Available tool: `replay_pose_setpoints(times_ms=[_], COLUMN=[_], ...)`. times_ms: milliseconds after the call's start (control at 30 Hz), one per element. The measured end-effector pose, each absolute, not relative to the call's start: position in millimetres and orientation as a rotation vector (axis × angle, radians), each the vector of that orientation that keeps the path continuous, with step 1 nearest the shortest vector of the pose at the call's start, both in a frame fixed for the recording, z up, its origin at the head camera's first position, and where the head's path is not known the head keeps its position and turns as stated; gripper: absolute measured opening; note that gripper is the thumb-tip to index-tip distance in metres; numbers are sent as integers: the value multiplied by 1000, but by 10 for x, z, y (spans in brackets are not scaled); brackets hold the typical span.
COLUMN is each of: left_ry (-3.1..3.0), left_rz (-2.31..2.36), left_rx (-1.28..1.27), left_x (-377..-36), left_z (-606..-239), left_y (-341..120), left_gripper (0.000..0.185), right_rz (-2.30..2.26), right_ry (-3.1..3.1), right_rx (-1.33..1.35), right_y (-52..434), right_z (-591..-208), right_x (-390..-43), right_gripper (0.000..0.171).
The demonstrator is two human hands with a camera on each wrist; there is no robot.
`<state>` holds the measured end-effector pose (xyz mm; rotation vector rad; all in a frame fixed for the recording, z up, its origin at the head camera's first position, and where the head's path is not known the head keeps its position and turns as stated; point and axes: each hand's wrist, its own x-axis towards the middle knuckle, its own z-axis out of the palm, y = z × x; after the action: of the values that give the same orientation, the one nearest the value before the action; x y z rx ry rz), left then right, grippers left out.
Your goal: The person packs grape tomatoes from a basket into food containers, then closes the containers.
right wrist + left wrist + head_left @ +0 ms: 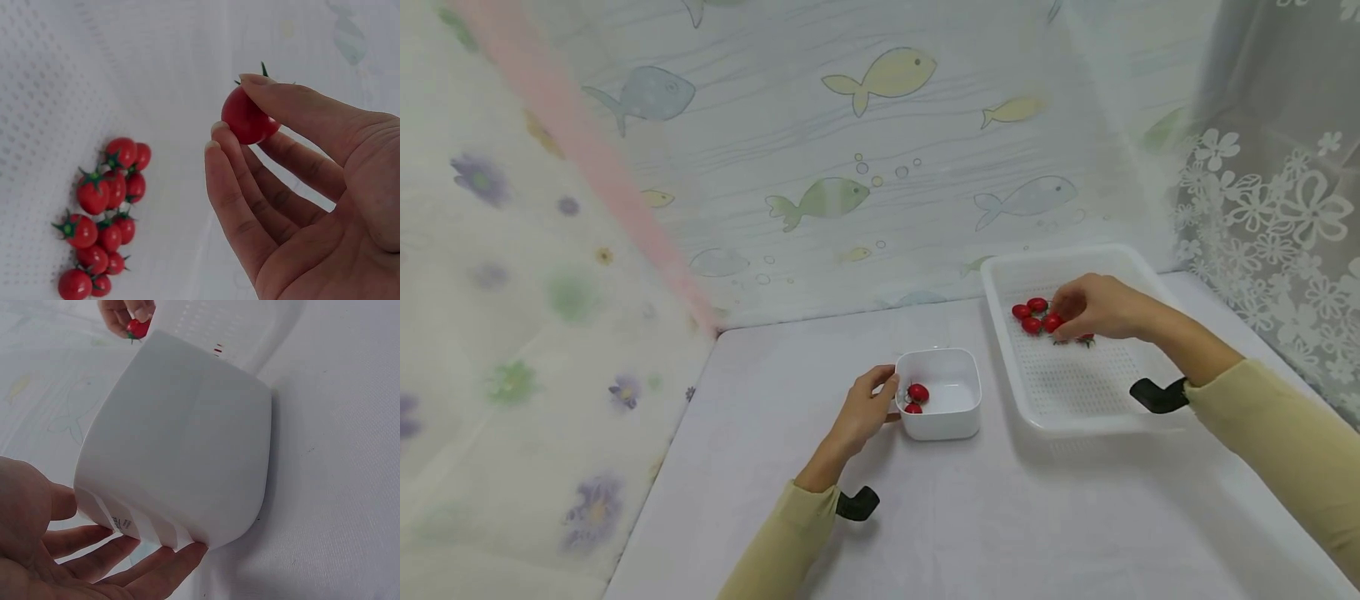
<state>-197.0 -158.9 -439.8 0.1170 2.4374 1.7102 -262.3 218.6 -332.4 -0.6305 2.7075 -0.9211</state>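
A cherry tomato [247, 115] with a green stem is pinched between the thumb and fingertips of my right hand [1101, 308], raised over the white perforated basket [1011, 367]. Below it, several more red cherry tomatoes [94, 194] lie grouped on the basket floor. My left hand [861, 412] grips the left side of a small white square container [940, 427]; in the left wrist view its fingertips [194, 547] press along the container's wall. Inside the container, two cherry tomatoes [917, 392] rest against the left wall.
A white cloth [925, 517] covers the table. Behind it hangs a fish-print curtain [820, 275]; a flowered sheet [587, 375] closes off the left side and a white lace curtain [1270, 208] the right. The basket stands right of the container, near the back.
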Motion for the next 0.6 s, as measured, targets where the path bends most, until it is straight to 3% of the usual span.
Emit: replay_pose_setpoints(times_ms=[600], left_ry=[2449], left_rz=[1707], left_rx=[108], left_x=[-1958], left_z=[-4392], left_y=[-1582], left_gripper=[44], right_rz=[-971], right_ry=[2695], right_rx=[-754], right_y=[1660], right_z=[-3188], right_x=[-2348], right_gripper=[20])
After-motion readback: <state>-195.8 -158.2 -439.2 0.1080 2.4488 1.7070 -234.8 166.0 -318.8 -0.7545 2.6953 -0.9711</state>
